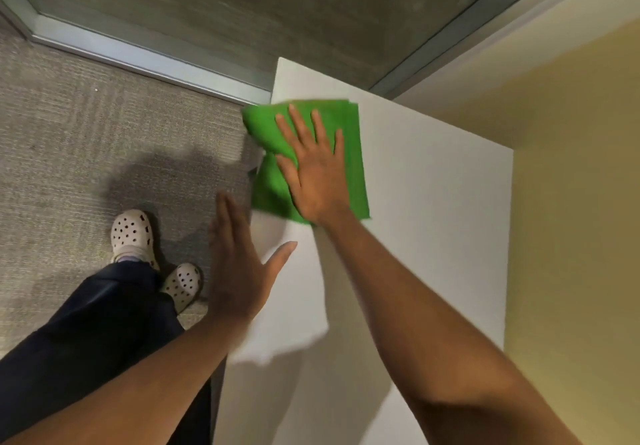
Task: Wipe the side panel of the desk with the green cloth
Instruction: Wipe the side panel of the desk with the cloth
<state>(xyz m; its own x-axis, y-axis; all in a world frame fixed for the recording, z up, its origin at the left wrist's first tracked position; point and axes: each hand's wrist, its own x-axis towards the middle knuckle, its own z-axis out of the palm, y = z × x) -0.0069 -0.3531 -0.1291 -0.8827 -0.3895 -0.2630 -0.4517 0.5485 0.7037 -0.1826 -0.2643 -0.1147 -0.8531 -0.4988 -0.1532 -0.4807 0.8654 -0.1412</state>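
The green cloth (273,181) lies flat against the white side panel of the desk (433,202), near the panel's far left edge, with part of it hanging past that edge. My right hand (313,171) presses on the cloth with the palm flat and the fingers spread. My left hand (239,264) is held flat and open beside the panel's left edge, below the cloth, with the thumb out toward the panel; it holds nothing.
Grey carpet (86,139) covers the floor at left, where my feet in white perforated clogs (133,233) stand. A glass partition with a metal base rail (138,60) runs along the back. A yellow wall (581,202) stands at the right of the panel.
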